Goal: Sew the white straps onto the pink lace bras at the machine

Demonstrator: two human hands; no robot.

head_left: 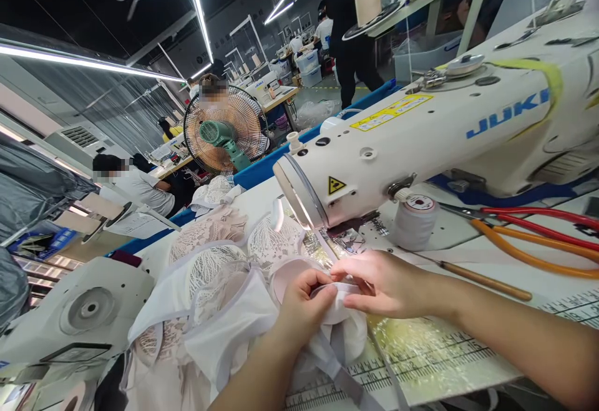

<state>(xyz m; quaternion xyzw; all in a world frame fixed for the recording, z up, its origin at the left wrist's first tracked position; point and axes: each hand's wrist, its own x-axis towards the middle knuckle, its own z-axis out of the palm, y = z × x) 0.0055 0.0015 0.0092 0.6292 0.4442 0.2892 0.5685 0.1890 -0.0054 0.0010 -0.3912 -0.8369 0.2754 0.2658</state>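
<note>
My left hand [303,304] is closed, pinching the edge of a white lace bra piece [262,302] on the sewing table. My right hand [381,283] lies on the same fabric, fingers pressed together on its white strap [344,286] just in front of the needle area. The two hands touch at the fingertips. A white JUKI sewing machine [421,130] stands right behind them, its head end above the fabric. More lace cups [210,261] are heaped to the left of my left hand.
A white thread spool [414,221] stands by the machine. Orange and red handled scissors [528,236] and a wooden-handled tool [482,280] lie at right. A standing fan [224,130] and seated workers are behind. A ruler strip [421,361] runs along the table front.
</note>
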